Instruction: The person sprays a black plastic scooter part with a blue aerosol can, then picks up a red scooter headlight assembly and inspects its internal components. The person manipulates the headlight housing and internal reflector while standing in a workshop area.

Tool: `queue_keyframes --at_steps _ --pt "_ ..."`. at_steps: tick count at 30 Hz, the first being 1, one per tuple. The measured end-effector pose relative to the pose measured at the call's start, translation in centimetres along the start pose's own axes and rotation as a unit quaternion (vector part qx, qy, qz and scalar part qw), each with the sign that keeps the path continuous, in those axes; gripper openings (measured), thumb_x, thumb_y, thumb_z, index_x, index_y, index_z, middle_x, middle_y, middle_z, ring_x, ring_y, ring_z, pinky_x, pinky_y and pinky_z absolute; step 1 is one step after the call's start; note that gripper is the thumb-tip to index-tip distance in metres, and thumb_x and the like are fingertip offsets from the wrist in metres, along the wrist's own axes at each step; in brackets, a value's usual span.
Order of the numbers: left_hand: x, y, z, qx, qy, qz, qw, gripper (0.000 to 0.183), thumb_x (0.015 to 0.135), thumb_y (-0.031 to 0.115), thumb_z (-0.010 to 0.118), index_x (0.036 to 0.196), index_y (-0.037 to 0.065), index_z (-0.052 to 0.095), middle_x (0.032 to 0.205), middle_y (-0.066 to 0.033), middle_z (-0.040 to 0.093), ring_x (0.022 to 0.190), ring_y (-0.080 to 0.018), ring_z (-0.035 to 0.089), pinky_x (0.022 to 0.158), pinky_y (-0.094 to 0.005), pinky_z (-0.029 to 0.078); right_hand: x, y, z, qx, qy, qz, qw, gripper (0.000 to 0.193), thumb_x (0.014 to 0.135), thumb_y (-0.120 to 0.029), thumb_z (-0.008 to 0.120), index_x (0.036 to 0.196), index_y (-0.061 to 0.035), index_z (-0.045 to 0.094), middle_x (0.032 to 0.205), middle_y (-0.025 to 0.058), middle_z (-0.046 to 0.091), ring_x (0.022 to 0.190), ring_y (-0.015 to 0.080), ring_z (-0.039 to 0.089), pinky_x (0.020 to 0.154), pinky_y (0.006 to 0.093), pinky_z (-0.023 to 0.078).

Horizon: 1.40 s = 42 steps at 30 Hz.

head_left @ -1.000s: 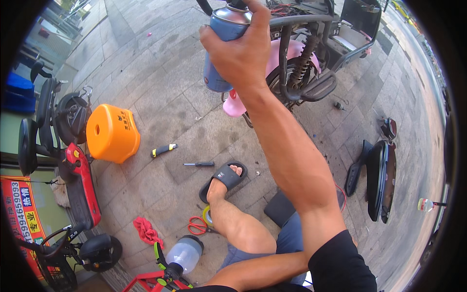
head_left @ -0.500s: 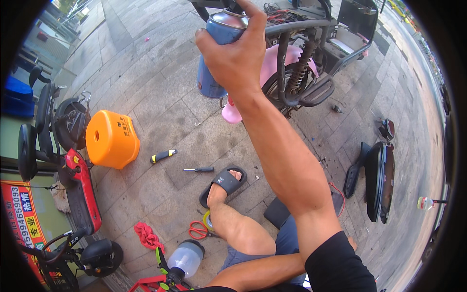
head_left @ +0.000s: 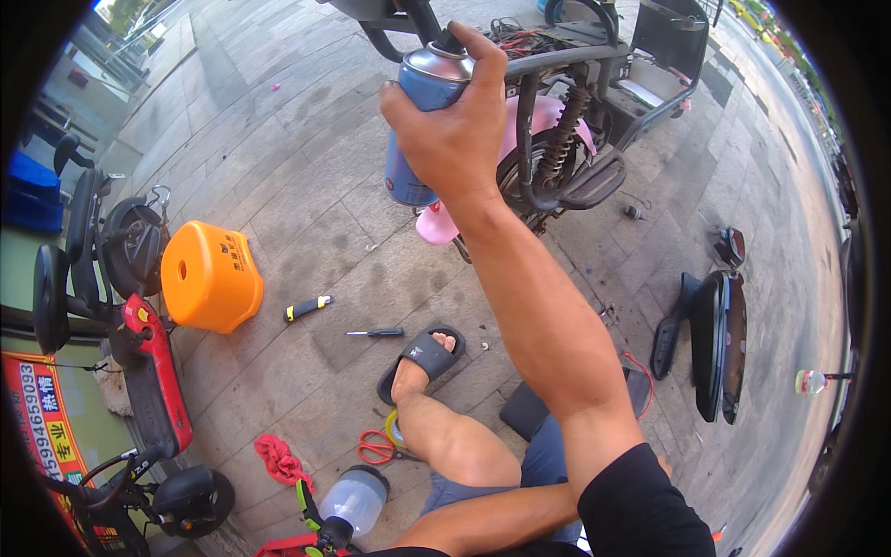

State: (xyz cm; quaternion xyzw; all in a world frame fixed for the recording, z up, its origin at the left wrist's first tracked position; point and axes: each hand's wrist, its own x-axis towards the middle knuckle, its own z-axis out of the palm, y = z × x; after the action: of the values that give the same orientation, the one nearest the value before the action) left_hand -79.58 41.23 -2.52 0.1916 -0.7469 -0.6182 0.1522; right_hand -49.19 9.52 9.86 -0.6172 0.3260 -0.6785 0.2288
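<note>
My right hand [head_left: 455, 135], raised in front of the frame of a stripped electric scooter [head_left: 566, 111], is wrapped round a blue spray can [head_left: 415, 172] with a silver top. Its index finger presses on the can's black nozzle; the can stands slightly tilted. Behind the can and my wrist show the scooter's pink mudguard [head_left: 436, 226], rear wheel and coil spring. My left forearm [head_left: 501, 518] lies across my lap, and its hand is almost wholly hidden behind my right arm.
On the paving lie a screwdriver [head_left: 376, 332], a yellow-black utility knife [head_left: 307, 308], red scissors [head_left: 376, 447], a yellow tape roll [head_left: 394, 427] and a red cloth [head_left: 281, 459]. An orange stool [head_left: 212, 278] and a red scooter [head_left: 158, 371] stand left; a black seat [head_left: 719, 348] lies right.
The spray can and my right hand sit slightly lower in view, and the scene has shifted a little with my head. My grip on the can is the same.
</note>
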Motion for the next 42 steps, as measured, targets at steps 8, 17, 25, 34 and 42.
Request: queue_keyframes --at_steps 8,17,25,34,42 --pt "-0.14 0.17 -0.01 -0.001 0.002 -0.002 1.0 0.024 0.083 0.024 0.062 0.1 0.008 0.069 0.106 -0.0119 0.069 0.105 -0.0289 0.064 0.089 -0.0391 0.051 0.1 -0.45 0.07 -0.008 0.007 0.002 1.0 0.073 0.072 -0.015 0.081 0.134 -0.0035 0.043 0.106 0.0128 0.057 0.091 0.0182 0.059 0.082 0.0326 0.05" --pt "-0.4 0.18 0.1 0.001 0.007 -0.003 1.0 0.025 0.085 0.024 0.061 0.102 0.007 0.068 0.107 -0.0121 0.068 0.106 -0.0289 0.064 0.09 -0.0389 0.05 0.07 -0.53 0.07 -0.007 0.011 -0.002 1.0 0.072 0.073 -0.015 0.081 0.134 -0.0038 0.044 0.106 0.0126 0.057 0.092 0.0195 0.059 0.084 0.0339 0.05" --pt "-0.46 0.17 0.16 0.001 0.008 -0.003 1.0 0.026 0.086 0.025 0.06 0.103 0.006 0.068 0.107 -0.0122 0.068 0.107 -0.0289 0.063 0.091 -0.0388 0.05 0.18 -0.78 -0.12 -0.002 -0.007 0.023 1.0 0.072 0.073 -0.016 0.081 0.134 -0.0046 0.044 0.107 0.0134 0.057 0.092 0.02 0.059 0.084 0.0343 0.05" --pt "-0.51 0.02 0.16 0.0 0.012 -0.005 1.0 0.026 0.088 0.025 0.059 0.104 0.006 0.067 0.108 -0.0124 0.067 0.108 -0.0289 0.062 0.092 -0.0386 0.049 0.27 -0.91 0.06 0.031 -0.02 0.042 0.998 0.073 0.071 -0.013 0.08 0.135 -0.0095 0.044 0.112 0.0169 0.053 0.096 0.0284 0.059 0.085 0.0392 0.05" --pt "-0.49 -0.05 0.12 0.004 0.017 -0.005 1.0 0.027 0.09 0.026 0.058 0.106 0.005 0.066 0.109 -0.0126 0.066 0.108 -0.0289 0.062 0.093 -0.0385 0.049 0.42 -0.48 0.18 0.087 0.009 0.07 0.994 0.073 0.07 -0.013 0.079 0.135 -0.0085 0.045 0.114 0.0184 0.05 0.1 0.0322 0.057 0.088 0.0414 0.048"
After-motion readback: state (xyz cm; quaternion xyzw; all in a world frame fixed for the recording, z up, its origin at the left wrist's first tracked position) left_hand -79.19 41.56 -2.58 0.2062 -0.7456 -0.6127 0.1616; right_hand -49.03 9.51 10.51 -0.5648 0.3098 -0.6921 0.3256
